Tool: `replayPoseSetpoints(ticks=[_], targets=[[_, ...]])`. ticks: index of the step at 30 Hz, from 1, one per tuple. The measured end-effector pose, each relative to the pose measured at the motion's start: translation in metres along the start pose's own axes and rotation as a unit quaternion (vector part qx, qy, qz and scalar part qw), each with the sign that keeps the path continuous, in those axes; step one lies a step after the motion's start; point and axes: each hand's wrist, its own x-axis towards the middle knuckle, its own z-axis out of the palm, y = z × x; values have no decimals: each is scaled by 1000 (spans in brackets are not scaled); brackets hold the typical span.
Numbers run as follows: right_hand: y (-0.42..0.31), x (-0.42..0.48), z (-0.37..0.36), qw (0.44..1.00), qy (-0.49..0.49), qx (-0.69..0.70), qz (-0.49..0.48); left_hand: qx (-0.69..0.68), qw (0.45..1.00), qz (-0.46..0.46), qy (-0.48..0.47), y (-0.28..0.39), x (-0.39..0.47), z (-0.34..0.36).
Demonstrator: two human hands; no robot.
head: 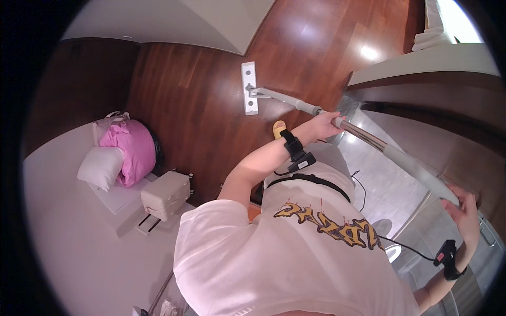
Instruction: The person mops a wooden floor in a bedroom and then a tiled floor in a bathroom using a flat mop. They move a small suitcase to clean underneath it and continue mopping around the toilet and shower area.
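Observation:
My left hand (329,124) is wrapped around the middle of a flat mop's pole (363,135), just below a shiny metal stretch. My right hand (464,213) closes around the end of the pole's pale grey handle grip (415,168). The pole slants down and away to the left. Its white rectangular mop head (249,89) rests on the reddish-brown wood floor (197,91), near a wall corner. Any pad beneath the head is hidden. Both wrists wear black straps with small devices attached.
A yellow slipper (279,128) shows on one foot. To the left are a cream suitcase (166,193), a pink bundle (136,152) and a white pillow (101,168). A wall corner (242,52) juts in ahead. Grey tiled floor (367,158) and a dangling cable (361,189) lie to the right.

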Motion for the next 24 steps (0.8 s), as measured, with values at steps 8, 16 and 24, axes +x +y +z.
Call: replayPoseSetpoints(ticks=[8, 16, 24], targets=[[52, -24, 43, 982, 37, 159, 96, 181, 983, -16, 13, 10, 37, 32], [65, -9, 114, 945, -75, 305, 96, 348, 930, -40, 107, 31, 63, -1], [24, 13, 147, 942, -83, 321, 57, 391, 892, 118, 194, 78, 46, 8]])
